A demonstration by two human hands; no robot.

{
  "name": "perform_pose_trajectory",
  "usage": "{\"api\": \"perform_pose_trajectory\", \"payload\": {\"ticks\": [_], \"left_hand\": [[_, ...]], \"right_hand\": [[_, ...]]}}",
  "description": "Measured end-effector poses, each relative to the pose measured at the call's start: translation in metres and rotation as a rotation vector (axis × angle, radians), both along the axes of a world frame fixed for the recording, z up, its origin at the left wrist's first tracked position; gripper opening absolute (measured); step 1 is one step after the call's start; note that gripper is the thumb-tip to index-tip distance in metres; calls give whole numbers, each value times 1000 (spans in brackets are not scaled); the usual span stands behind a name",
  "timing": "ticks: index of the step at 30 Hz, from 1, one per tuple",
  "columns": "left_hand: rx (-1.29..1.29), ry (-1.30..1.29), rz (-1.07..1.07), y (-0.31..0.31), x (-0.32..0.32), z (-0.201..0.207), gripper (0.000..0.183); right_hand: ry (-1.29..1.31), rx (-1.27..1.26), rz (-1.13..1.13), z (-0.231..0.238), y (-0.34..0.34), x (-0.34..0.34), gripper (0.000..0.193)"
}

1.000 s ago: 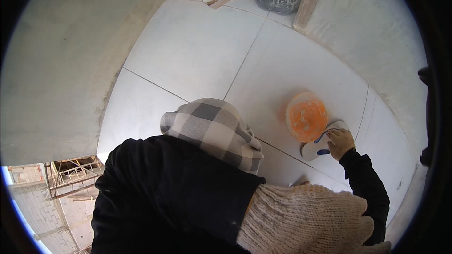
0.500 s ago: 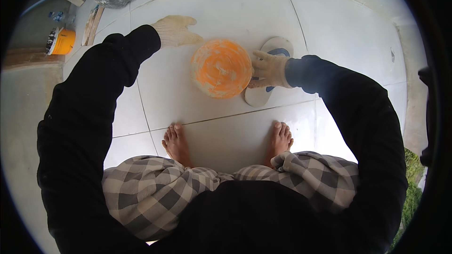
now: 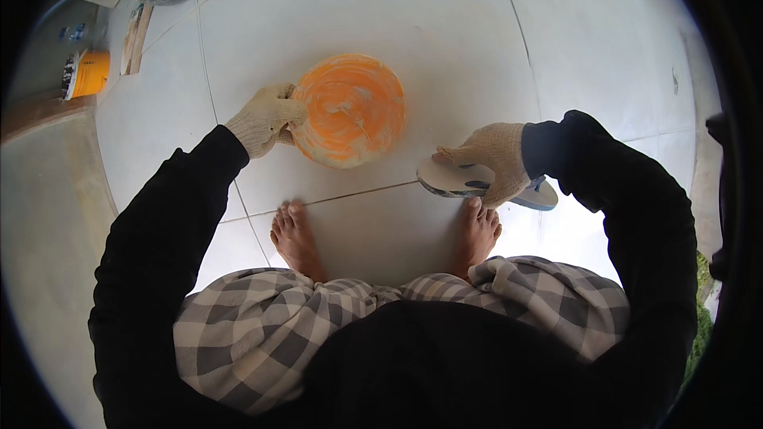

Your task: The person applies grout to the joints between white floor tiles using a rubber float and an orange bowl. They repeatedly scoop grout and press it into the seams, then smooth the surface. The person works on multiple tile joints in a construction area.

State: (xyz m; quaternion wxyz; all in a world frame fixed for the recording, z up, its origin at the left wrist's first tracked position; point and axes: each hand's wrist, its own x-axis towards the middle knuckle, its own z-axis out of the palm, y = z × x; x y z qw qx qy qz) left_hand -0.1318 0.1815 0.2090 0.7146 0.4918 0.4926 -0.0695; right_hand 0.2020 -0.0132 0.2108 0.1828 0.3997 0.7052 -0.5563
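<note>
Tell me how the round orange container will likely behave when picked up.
The round orange container is probably stiff, as its outline looks round where the left hand grips its edge. Its smeared surface may feel uneven or slick. Stood on edge, its circular shape could let it roll.

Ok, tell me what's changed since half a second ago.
The beige-gloved left hand has gripped the smeared round orange container, which shifted slightly left; the beige-gloved right hand has picked up the pale blue-strapped footwear, bringing it toward the bare feet, which stayed planted.
</note>
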Motion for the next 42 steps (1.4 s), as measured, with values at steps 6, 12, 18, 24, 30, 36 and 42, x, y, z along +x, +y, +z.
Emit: {"api": "perform_pose_trajectory", "payload": {"ticks": [6,12,18,24,30,36,42], "left_hand": [[157,-9,41,-23,-17,8,71],[99,-48,180,-22,-13,14,61],[192,-48,201,-28,-3,26,60],[150,-151,246,-32,0,32,58],[55,-213,219,-32,5,43,49],[50,-253,220,-29,-6,42,47],[313,-38,123,-19,0,35,55]], "right_hand": [[338,-609,-458,-38,-58,-25,93],[509,-448,-282,-35,-64,-86,84],[109,338,-113,-1,11,-53,77],[-178,1073,274,31,52,-69,57],[-107,1238,417,26,64,-96,50],[-400,1044,514,32,62,-72,46],[-504,962,401,61,57,-68,47]]}}
